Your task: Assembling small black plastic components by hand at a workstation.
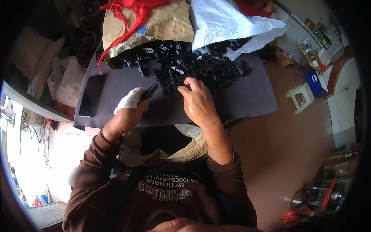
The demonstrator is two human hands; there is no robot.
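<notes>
A small black plastic part (150, 91) sits pinched in the left hand (125, 116), whose grip is closed on it; the right hand (198, 101) reaches, fingers curled, into the pile of black parts (185, 63) spilled across the dark surface (247, 96) from a brown sack (154, 25)

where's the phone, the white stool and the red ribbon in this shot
black phone (89, 96), head view, middle of its dark screen
white stool (300, 97), head view, on its seat top
red ribbon (133, 8), head view, the bunched part atop the brown sack
</notes>
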